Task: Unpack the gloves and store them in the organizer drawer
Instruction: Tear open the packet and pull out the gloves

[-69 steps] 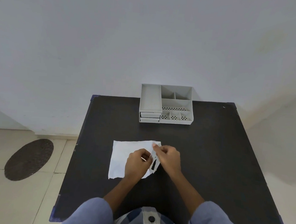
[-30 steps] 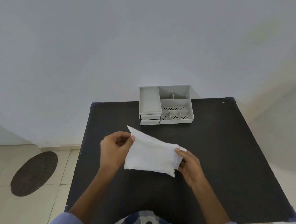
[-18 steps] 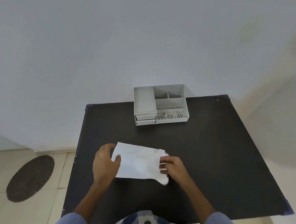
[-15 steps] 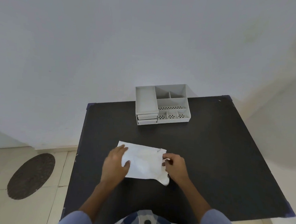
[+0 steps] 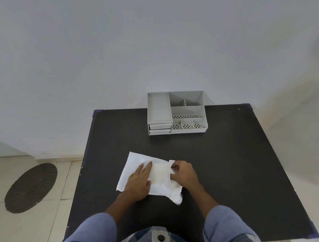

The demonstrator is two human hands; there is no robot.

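Observation:
A white glove packet [image 5: 134,164] lies flat on the black table [image 5: 226,170] in front of me. My left hand [image 5: 139,181] rests palm down on the packet's middle, fingers spread. My right hand [image 5: 184,173] pinches the packet's right end, where translucent white material [image 5: 175,195] bulges out toward the near side. The grey organizer [image 5: 176,112] stands at the table's far edge, with two closed drawers [image 5: 160,129] stacked at its front left.
The organizer has open compartments on top, some with perforated floors. A white wall rises behind the table. To the left, on the tiled floor, lies a dark oval mat [image 5: 31,187]. The table's near edge is by my body.
The packet was lifted between both hands, then laid back on the table. My left hand has slid onto its middle and my right hand has stayed at its right end.

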